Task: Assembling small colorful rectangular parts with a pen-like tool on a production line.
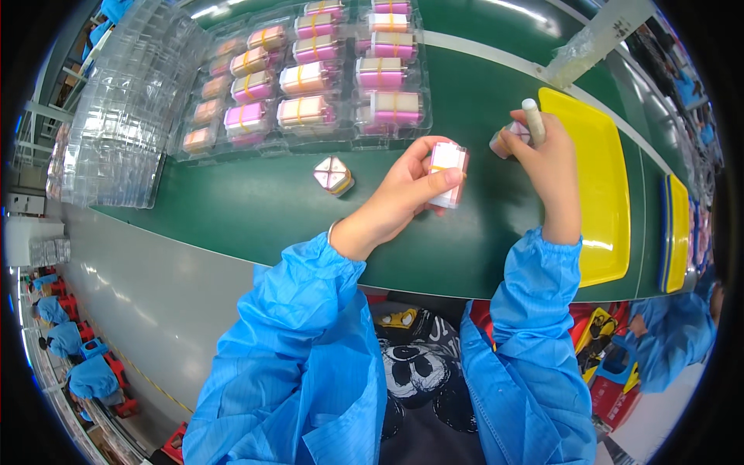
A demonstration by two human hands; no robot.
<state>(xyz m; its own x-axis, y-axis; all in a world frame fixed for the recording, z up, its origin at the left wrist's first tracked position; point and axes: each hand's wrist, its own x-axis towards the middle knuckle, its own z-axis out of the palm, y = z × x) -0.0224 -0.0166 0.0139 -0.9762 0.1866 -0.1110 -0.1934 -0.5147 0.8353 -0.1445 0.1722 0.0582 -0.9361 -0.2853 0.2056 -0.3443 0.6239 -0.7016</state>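
Note:
My left hand [411, 182] grips a small pink-and-white block-shaped pack [447, 169] with a yellow band, the thumb pressed across its front. To the right, my right hand [552, 159] is closed round a thick white pen-like stick [533, 122], which stands upright in it. My right fingertips touch a second pack [501, 143] with a pale sectioned end, partly hidden by the fingers. Left of my left hand, another pack [334, 175] stands on the green table, its end split into white sections by a dark cross.
Clear plastic trays [349, 143] at the back hold several banded packs in rows. Beside them rises a tall stack of clear trays [116, 116]. A yellow tray [612, 194] lies right of my right hand. A post [597, 46] stands behind it. Other people in blue sit at left.

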